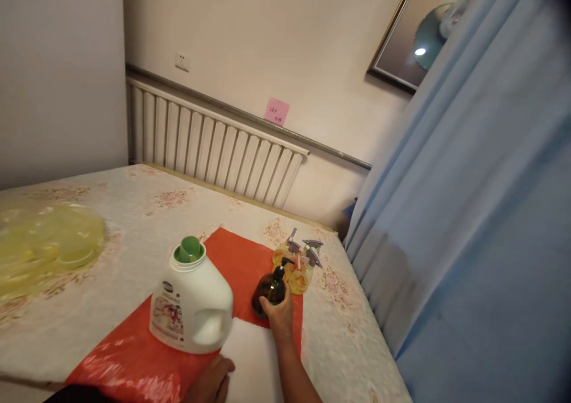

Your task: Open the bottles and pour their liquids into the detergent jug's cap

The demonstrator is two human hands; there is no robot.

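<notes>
My right hand (280, 314) is closed round a dark brown pump bottle (267, 293) with a black pump head, standing upright or nearly so over the red sheet. Just behind it, several clear spray bottles (300, 278) with yellowish contents and grey trigger heads stand together. My left hand (212, 382) lies at the left edge of a white sheet (252, 355), its fingers apart and partly cut off by the frame's bottom. Close above that hand stands a large white jug (207, 299) with a handle and a label. A green cap or cup (190, 249) sits in its mouth.
A shiny red sheet (134, 355) lies under the jug on a flowered bed or table cover (129, 224). To the left is a yellow translucent plastic bag (49, 245). A radiator (214, 141) runs behind; a blue curtain (455, 189) hangs along the right side.
</notes>
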